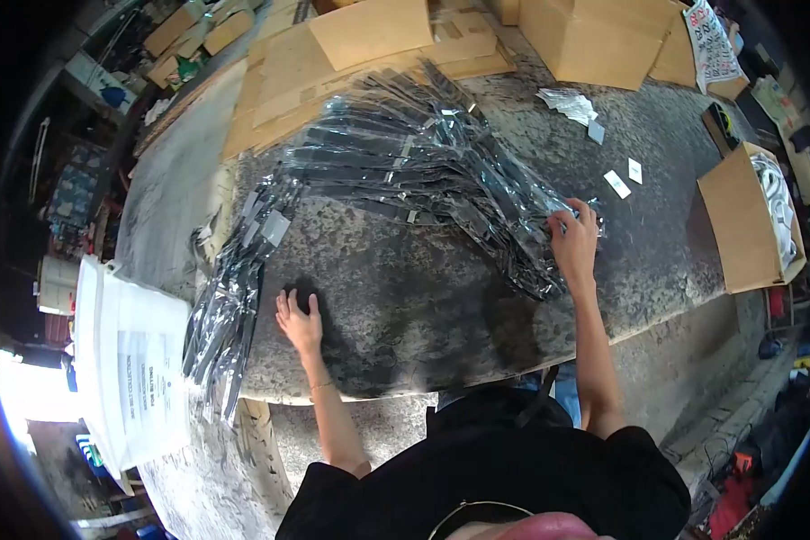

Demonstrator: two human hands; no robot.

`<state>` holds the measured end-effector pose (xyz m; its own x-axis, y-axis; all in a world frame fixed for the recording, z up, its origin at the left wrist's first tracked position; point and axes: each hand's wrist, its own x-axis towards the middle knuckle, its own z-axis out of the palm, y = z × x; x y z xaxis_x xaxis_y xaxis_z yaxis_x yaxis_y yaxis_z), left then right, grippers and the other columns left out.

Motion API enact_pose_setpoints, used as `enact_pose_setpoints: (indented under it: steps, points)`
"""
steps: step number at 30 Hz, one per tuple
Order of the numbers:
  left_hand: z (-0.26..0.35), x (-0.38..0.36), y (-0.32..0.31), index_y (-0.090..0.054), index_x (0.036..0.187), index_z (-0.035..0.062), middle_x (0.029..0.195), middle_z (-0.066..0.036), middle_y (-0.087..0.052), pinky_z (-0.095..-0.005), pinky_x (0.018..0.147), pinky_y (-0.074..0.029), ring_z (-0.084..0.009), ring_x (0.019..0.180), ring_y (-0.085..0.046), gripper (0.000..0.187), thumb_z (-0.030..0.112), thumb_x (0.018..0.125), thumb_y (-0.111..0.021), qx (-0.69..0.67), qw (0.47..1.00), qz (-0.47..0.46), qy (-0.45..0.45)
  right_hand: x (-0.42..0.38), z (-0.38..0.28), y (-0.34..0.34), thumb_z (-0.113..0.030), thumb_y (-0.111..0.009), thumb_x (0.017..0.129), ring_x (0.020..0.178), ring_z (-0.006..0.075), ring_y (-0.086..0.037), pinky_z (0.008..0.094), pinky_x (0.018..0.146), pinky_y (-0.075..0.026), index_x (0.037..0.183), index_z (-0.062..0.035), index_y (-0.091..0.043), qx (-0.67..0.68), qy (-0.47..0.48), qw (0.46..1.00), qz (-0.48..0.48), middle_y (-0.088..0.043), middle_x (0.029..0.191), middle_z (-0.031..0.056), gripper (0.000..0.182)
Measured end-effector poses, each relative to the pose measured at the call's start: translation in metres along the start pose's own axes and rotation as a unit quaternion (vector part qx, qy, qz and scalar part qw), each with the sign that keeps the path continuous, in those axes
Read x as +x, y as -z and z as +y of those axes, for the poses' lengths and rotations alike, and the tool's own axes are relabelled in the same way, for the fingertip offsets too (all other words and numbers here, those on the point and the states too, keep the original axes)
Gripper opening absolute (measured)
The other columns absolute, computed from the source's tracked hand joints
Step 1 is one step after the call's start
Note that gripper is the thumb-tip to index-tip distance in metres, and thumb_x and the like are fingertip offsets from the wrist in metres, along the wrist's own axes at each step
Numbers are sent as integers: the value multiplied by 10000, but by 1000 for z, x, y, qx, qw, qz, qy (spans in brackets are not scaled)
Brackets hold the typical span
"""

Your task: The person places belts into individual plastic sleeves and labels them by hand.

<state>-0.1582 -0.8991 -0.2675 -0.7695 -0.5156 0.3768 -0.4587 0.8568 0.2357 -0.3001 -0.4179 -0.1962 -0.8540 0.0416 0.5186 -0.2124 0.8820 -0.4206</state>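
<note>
A wide, fanned-out pile of long black belts in clear plastic sleeves [369,166] covers the middle of the worktable. My right hand [576,236] is at the pile's right end, its curled fingers closed on the end of a sleeved belt. Over the dark tabletop, my left hand [299,322] is open with its fingers spread, holding nothing. More sleeved belts [220,315] hang over the table's left edge, close to that hand. A small pale tag [275,227] lies on top of them.
A printed white bin [135,360] stands left of the worktable [378,297]. Cardboard boxes [594,40] stand at the back, beside flattened cardboard [274,85]. White cards [617,184] and a stack of tags [567,105] lie on the right. An open carton [738,225] holds white material.
</note>
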Motion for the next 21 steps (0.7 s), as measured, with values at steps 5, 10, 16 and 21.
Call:
enact_pose_setpoints:
  steps: [5,10,16,21]
  points:
    - [175,-12,26,-636,1014,51,1046,-171,-631,-410,834,-484,-336,974,-601,238,168,808,-628,-256,957,-73,-114,-13,11,15,-60,-614,831,959,325,-545,416,831,-431,935,-29,-653,90,-61,991,79,-599,1023,126,116]
    - [329,11,5,-532,1202,58,1238,-161,-530,-420,1022,-356,-332,1193,-473,501,-15,714,-615,-287,838,-105,-451,-56,8,40,-32,-619,820,1014,337,-526,419,877,-418,1014,-25,-618,139,-48,987,59,-581,1035,165,194]
    - [357,21,-9,-638,997,58,1009,-74,-591,-379,862,-421,-249,978,-569,272,53,726,-660,-154,768,-161,-600,-167,34,76,-15,-632,813,881,301,-590,368,785,-474,956,-11,-628,227,-132,965,1,-600,966,152,143]
    - [357,-8,41,-626,862,21,793,-94,-610,-348,721,-452,-259,792,-596,142,129,782,-673,-283,741,-110,-599,-182,29,87,-56,-637,847,868,180,-621,281,774,-485,967,13,-626,370,-281,885,-37,-633,933,95,139]
